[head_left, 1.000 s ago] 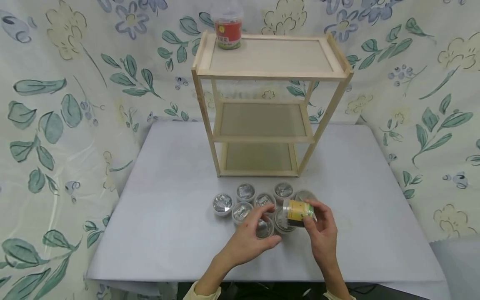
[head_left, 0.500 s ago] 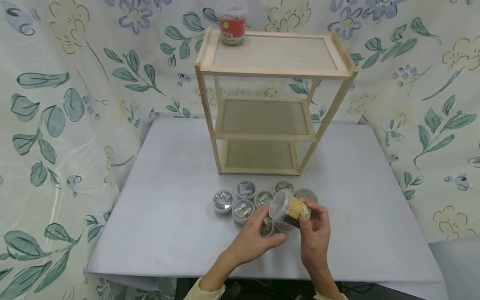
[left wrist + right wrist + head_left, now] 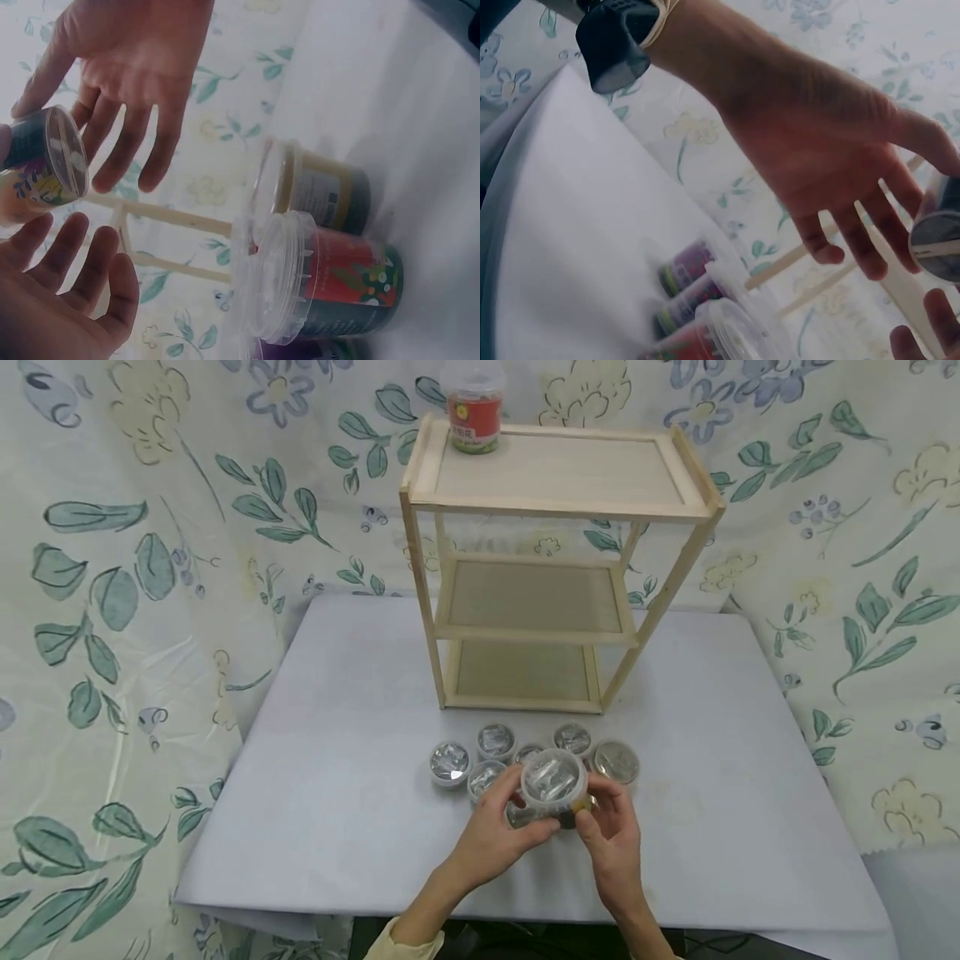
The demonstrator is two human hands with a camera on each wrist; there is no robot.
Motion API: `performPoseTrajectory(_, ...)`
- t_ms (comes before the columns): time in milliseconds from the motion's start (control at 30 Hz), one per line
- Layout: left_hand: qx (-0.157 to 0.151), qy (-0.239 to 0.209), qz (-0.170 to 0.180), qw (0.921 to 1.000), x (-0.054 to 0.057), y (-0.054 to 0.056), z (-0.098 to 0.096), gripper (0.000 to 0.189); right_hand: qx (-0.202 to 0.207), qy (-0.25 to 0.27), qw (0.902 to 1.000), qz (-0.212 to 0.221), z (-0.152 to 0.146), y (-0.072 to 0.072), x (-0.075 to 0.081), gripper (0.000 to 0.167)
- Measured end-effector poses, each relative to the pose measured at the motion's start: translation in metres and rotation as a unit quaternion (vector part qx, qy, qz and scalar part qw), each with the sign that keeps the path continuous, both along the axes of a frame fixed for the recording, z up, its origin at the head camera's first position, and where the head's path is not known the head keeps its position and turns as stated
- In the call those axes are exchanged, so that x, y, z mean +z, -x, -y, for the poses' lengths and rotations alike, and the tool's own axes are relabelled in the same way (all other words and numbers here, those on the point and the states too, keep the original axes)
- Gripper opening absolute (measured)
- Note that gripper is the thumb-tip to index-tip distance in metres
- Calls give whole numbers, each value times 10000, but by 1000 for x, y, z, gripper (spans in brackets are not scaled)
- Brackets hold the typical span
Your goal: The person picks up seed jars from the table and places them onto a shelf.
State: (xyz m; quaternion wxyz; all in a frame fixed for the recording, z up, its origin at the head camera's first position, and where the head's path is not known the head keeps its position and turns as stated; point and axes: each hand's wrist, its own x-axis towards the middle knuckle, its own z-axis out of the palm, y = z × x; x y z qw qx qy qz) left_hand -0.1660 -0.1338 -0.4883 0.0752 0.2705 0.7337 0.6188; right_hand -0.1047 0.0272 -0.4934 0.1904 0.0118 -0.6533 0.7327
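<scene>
A small clear-lidded plastic cup [image 3: 553,778] with a silvery packet inside is held between both hands above the table. Its lid faces up toward the head camera; a bit of yellow and dark label shows below. My left hand [image 3: 491,831] holds it from the left, thumb underneath at the front. From the right, my right hand [image 3: 611,839] grips its labelled side. The left wrist view shows the cup [image 3: 45,161] side-on, with thumbs against it. Several similar cups, including one at the left [image 3: 450,763] and one at the right [image 3: 616,762], stand below and behind the hands.
A three-tier wooden shelf [image 3: 558,510] stands at the back of the white-covered table [image 3: 345,760]. On its top tier, at the left, sits a red-labelled jar [image 3: 474,422]. A flower-patterned curtain [image 3: 135,635] hangs behind and at both sides.
The cup has been turned from lying sideways to lid up and brought left. My right hand has moved left with it, and my left hand now holds it too.
</scene>
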Motion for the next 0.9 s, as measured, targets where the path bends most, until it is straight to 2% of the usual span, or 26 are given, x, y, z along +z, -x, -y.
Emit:
performPoseTrajectory(133,53,107,-100,9999,0,-1,3,55,-34,-620,9981,8,-4,-1,-2,38)
performPoseTrajectory(300,72,150,-330,9993,1,0,6,58,18,-1233,9922,-200,-8,0,-6,39)
performPoseTrajectory(467,3,193,-562,9982,1,4,9,58,27,-1582,9866,-395,-10,1,-7,43)
performPoseTrajectory(567,-5,274,-628,9977,2,5,11,57,-54,-1772,9837,-309,-12,-1,-8,44)
performPoseTrajectory(800,305,366,-666,9966,7,7,19,58,-221,-2508,9675,-241,-23,-1,-15,44)
performPoseTrajectory(900,455,396,-650,9961,11,11,24,58,-382,-2561,9656,-228,-32,0,-20,43)
